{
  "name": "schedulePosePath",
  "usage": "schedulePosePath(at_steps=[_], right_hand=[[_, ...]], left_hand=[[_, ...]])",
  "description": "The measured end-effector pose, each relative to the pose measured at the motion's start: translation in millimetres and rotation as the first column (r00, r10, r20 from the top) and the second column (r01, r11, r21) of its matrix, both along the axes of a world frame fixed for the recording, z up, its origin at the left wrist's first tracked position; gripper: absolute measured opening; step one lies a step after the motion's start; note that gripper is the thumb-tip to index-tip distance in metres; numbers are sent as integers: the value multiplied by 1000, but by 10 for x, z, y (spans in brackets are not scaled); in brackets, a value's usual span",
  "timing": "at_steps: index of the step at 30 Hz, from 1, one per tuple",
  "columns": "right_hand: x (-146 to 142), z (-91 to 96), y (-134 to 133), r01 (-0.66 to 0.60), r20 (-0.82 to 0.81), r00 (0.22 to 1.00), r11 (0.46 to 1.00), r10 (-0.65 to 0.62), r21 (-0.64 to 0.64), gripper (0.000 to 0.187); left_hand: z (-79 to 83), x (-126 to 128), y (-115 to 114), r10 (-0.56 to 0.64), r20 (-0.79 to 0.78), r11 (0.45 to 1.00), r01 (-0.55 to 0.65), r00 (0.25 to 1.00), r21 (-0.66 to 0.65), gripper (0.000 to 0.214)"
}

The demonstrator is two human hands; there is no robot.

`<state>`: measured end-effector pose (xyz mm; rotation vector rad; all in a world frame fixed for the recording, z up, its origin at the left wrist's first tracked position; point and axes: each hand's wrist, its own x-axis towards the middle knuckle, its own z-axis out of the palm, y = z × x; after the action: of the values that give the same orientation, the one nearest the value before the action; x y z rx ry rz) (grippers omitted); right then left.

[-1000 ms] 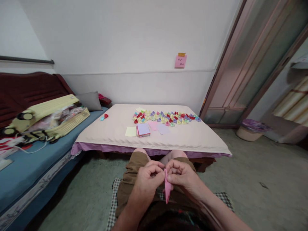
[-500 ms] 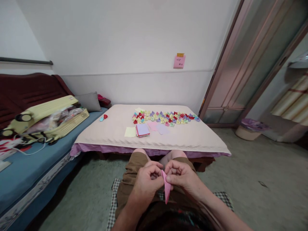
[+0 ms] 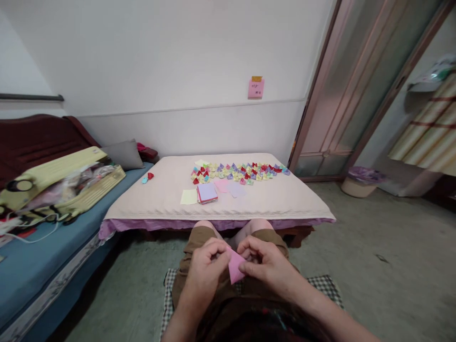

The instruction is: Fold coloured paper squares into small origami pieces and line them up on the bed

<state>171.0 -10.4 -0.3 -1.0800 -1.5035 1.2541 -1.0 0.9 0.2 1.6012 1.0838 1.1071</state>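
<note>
A folded piece of pink paper (image 3: 235,267) is held above my lap between both hands. My left hand (image 3: 208,266) pinches its upper left edge with thumb and fingers. On the right side, my right hand (image 3: 261,261) grips it, the thumb lying flat on its face. Beyond my knees, a stack of square coloured paper (image 3: 207,193) with a lilac sheet on top lies on the covered table (image 3: 156,206). Beside the stack are a pale yellow sheet (image 3: 188,196), a pink sheet (image 3: 222,185) and a lilac sheet (image 3: 237,190).
Many small folded paper pieces (image 3: 242,172) spread across the table's far side. Two more, red (image 3: 150,175) and blue, sit at its left. An open yellow suitcase (image 3: 89,187) lies on the blue couch (image 3: 81,209). A lined bin (image 3: 359,183) stands at right.
The pink paper has turned from a narrow, nearly edge-on shape to show a broad flat face. Both hands still hold it. The view has shifted slightly to the right.
</note>
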Motion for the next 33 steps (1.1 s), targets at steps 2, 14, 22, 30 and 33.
schedulePosePath(at_steps=[2,14,22,30,33], right_hand=[[56,23,-2,2,18,1000,1000,-2,-1,13],[206,10,-9,129,27,991,990,-131,57,18],[297,137,-86,-28,273,960,945,-66,326,14],[314,125,-99,-168,427,902,855,-68,491,20],[317,72,-98,-201,474,874,809,-106,552,24]], left_hand=[[-14,-34,26,60,82,996,-55,995,-64,16],[-19,1,39,230,374,962,-152,898,-228,16],[-33,-72,14,164,394,974,-87,904,-207,11],[-69,-121,54,106,391,986,-45,914,-161,11],[-79,-114,62,101,402,985,-35,910,-168,12]])
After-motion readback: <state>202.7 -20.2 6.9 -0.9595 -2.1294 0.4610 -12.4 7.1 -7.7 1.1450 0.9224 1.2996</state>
